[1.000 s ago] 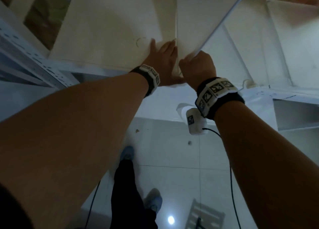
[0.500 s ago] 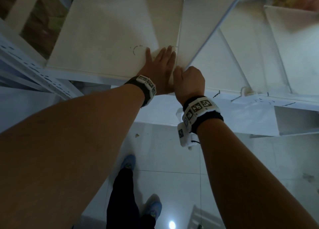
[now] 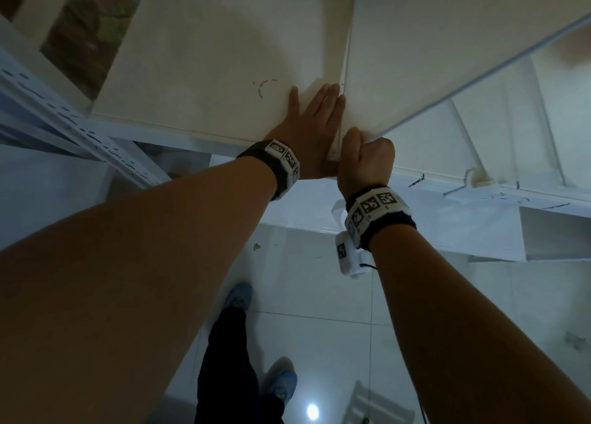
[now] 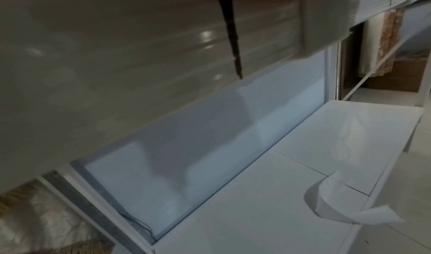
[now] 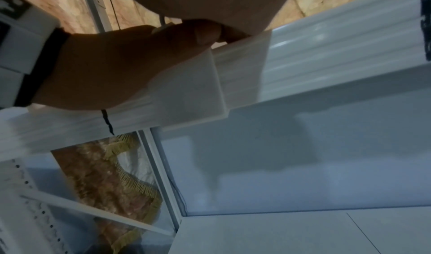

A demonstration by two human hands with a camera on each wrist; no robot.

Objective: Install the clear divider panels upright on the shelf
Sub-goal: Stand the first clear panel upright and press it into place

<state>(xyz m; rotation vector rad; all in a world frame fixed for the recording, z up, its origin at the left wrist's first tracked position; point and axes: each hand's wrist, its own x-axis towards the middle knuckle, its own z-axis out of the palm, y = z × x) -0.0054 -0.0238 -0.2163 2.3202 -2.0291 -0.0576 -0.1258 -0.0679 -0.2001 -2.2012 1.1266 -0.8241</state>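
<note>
A clear divider panel (image 3: 447, 55) stands on edge on the white shelf (image 3: 208, 55) and runs from its front lip to the back. My left hand (image 3: 315, 103) lies flat on the shelf with straight fingers, right against the panel's left side. My right hand (image 3: 361, 145) is curled round the panel's near bottom corner at the shelf's front lip. In the right wrist view the panel's clear foot (image 5: 191, 95) hooks over the front lip (image 5: 338, 55), beside my left hand (image 5: 111, 70). My right fingers are hidden behind the fist.
More upright clear panels (image 3: 543, 110) stand further right on the same shelf. A perforated white post (image 3: 80, 129) rises at the left. A lower shelf (image 4: 303, 165) carries a curled paper strip (image 4: 338, 202). My legs and blue shoes (image 3: 238, 299) stand on the tiled floor.
My right hand has slid down the panel's front edge to its bottom corner at the shelf lip. The left hand has stayed flat on the shelf beside the panel.
</note>
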